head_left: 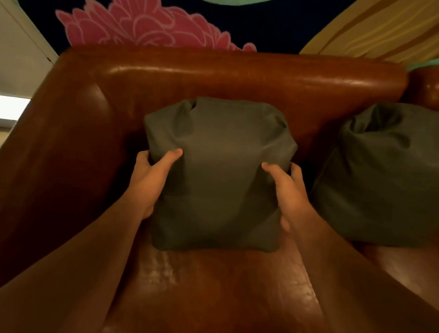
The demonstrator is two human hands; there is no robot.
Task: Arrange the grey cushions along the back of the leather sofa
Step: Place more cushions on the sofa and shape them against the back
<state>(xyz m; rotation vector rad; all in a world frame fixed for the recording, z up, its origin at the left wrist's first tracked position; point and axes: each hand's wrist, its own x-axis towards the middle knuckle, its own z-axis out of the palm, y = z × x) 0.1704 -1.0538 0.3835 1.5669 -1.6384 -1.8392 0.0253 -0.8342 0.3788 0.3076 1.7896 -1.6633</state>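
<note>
A grey cushion stands upright on the seat of the brown leather sofa, its top leaning against the backrest near the left armrest. My left hand grips its left side, thumb on the front. On the cushion's right side my right hand holds it the same way. A second grey cushion rests against the sofa back to the right, touched by neither hand.
The sofa's left armrest runs down the left of the view. Behind the backrest is a painted wall with a pink flower on dark blue. Bare seat leather lies in front of the held cushion.
</note>
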